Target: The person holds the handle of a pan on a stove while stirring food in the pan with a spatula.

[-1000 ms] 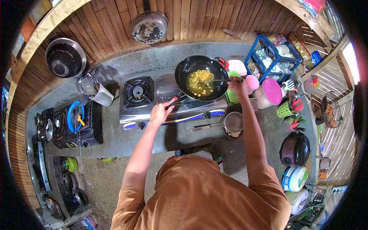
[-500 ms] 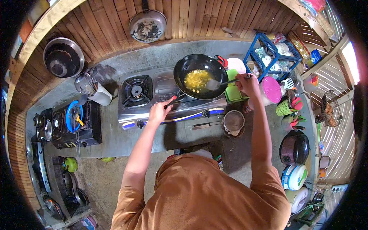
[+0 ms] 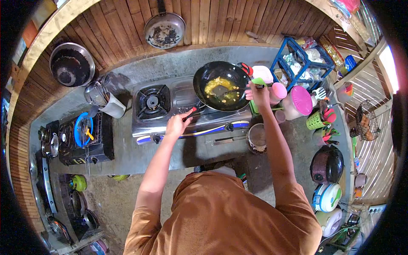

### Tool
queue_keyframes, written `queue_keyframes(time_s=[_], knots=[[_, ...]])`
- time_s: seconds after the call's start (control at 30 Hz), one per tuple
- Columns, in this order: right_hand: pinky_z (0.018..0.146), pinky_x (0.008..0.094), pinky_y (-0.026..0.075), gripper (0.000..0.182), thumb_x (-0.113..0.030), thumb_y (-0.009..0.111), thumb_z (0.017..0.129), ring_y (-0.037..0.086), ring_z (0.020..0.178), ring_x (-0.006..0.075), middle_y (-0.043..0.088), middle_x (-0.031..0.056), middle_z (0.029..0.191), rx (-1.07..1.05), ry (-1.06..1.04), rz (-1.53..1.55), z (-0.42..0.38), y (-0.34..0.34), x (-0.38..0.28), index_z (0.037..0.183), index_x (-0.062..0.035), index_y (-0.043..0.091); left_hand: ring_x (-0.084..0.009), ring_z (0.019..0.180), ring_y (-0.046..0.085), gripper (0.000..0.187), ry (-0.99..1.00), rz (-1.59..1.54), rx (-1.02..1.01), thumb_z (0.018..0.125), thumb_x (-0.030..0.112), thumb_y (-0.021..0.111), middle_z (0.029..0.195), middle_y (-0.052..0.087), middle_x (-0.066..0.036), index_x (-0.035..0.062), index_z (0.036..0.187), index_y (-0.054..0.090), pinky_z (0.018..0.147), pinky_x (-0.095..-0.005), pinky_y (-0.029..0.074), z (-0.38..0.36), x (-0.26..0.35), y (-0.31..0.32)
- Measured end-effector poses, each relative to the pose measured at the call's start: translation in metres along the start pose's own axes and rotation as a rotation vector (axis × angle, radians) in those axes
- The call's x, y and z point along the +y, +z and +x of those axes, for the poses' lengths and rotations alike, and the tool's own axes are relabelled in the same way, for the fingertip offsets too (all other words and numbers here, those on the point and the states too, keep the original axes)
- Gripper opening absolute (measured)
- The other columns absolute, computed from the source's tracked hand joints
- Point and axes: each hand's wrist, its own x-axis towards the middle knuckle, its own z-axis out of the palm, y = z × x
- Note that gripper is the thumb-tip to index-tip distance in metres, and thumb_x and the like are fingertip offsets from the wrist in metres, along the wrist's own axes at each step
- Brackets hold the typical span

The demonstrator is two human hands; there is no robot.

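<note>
Wok (image 3: 203, 76) sits by stove's (image 3: 212, 119) right edge; left hand (image 3: 177, 124) grips handle (image 3: 199, 106), right hand (image 3: 260, 95) spatula (image 3: 239, 89); hard stirring could slop oily food (image 3: 210, 86).

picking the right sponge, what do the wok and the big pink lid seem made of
The wok looks like metal with a dark, glossy finish, judging by its reflections; whether it is coated or enamelled stays open. The pink lid looks like smooth plastic, given its even colour and moulded ridges.
</note>
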Motion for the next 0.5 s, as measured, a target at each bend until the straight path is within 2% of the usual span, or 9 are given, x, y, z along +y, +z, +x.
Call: queue_keyframes(time_s=[0.1, 0.13, 0.17, 0.23, 0.27, 0.37, 0.43, 0.5], knots=[[0.048, 0.0286, 0.053, 0.037, -0.035, 0.061, 0.093, 0.063, 0.053, 0.0167, 0.067, 0.0115, 0.070, -0.002, -0.092, -0.012, 0.008, -0.014, -0.004, 0.093, 0.0020, 0.066, -0.0371, 0.073, 0.065, 0.040, -0.005, 0.006, 0.001, 0.085, 0.034, 0.069, 0.081, 0.066, -0.021, 0.0350, 0.124, 0.062, 0.068, -0.0425, 0.051, -0.001, 0.001, -0.001], [0.048, 0.0297, 0.051, 0.038, -0.035, 0.060, 0.093, 0.062, 0.053, 0.0160, 0.066, 0.0087, 0.067, -0.093, 0.048, 0.293, 0.017, -0.024, -0.005, 0.089, 0.0017, 0.066, -0.0373, 0.073, 0.065, 0.039, 0.003, 0.009, 0.006, 0.085, 0.034, 0.069, 0.082, 0.066, -0.021, 0.0353, 0.124, 0.062, 0.068, -0.0427, 0.051, -0.001, 0.002, -0.001], [0.048, 0.0297, 0.051, 0.038, -0.035, 0.060, 0.093, 0.062, 0.053, 0.0160, 0.066, 0.0087, 0.067, -0.092, 0.050, 0.292, 0.021, -0.032, -0.002, 0.089, 0.0017, 0.066, -0.0373, 0.073, 0.065, 0.039, 0.002, 0.007, 0.004, 0.085, 0.034, 0.069, 0.082, 0.066, -0.021, 0.0353, 0.124, 0.062, 0.068, -0.0427, 0.051, -0.001, 0.003, -0.002], [0.042, 0.0250, 0.045, 0.035, -0.032, 0.061, 0.094, 0.056, 0.047, 0.0124, 0.064, 0.0085, 0.065, -0.021, -0.034, -0.156, 0.016, -0.043, -0.023, 0.088, 0.0026, 0.064, -0.0372, 0.073, 0.065, 0.039, -0.047, 0.022, -0.026, 0.085, 0.035, 0.069, 0.082, 0.066, -0.021, 0.0357, 0.123, 0.062, 0.069, -0.0427, 0.052, -0.001, 0.007, -0.005], [0.041, 0.0244, 0.041, 0.036, -0.032, 0.061, 0.094, 0.053, 0.045, 0.0118, 0.062, 0.0076, 0.063, -0.025, 0.000, -0.148, 0.017, -0.049, -0.027, 0.086, 0.0031, 0.064, -0.0372, 0.073, 0.065, 0.039, -0.047, 0.021, -0.026, 0.085, 0.035, 0.069, 0.082, 0.066, -0.021, 0.0357, 0.123, 0.062, 0.069, -0.0427, 0.052, -0.001, 0.007, -0.005], [0.042, 0.0243, 0.041, 0.036, -0.031, 0.062, 0.093, 0.053, 0.046, 0.0112, 0.062, 0.0077, 0.062, -0.101, 0.033, -0.221, 0.003, -0.054, -0.055, 0.085, 0.0030, 0.065, -0.0371, 0.072, 0.065, 0.039, -0.038, 0.020, -0.031, 0.086, 0.035, 0.068, 0.081, 0.066, -0.021, 0.0358, 0.124, 0.062, 0.069, -0.0427, 0.052, -0.001, 0.003, -0.002], [0.041, 0.0257, 0.043, 0.034, -0.030, 0.061, 0.093, 0.055, 0.047, 0.0121, 0.063, 0.0081, 0.062, -0.112, 0.025, -0.245, 0.003, -0.053, -0.053, 0.083, 0.0024, 0.065, -0.0366, 0.072, 0.065, 0.039, -0.052, 0.007, -0.051, 0.086, 0.034, 0.068, 0.080, 0.066, -0.021, 0.0359, 0.124, 0.061, 0.069, -0.0425, 0.052, 0.000, 0.003, -0.003], [0.047, 0.0285, 0.053, 0.035, -0.033, 0.061, 0.093, 0.063, 0.051, 0.0152, 0.066, 0.0083, 0.065, -0.205, 0.112, -0.307, 0.008, -0.049, -0.045, 0.085, 0.0014, 0.066, -0.0361, 0.071, 0.065, 0.040, -0.056, 0.015, -0.058, 0.086, 0.034, 0.068, 0.081, 0.066, -0.021, 0.0359, 0.125, 0.061, 0.068, -0.0423, 0.052, -0.001, 0.005, -0.005]])
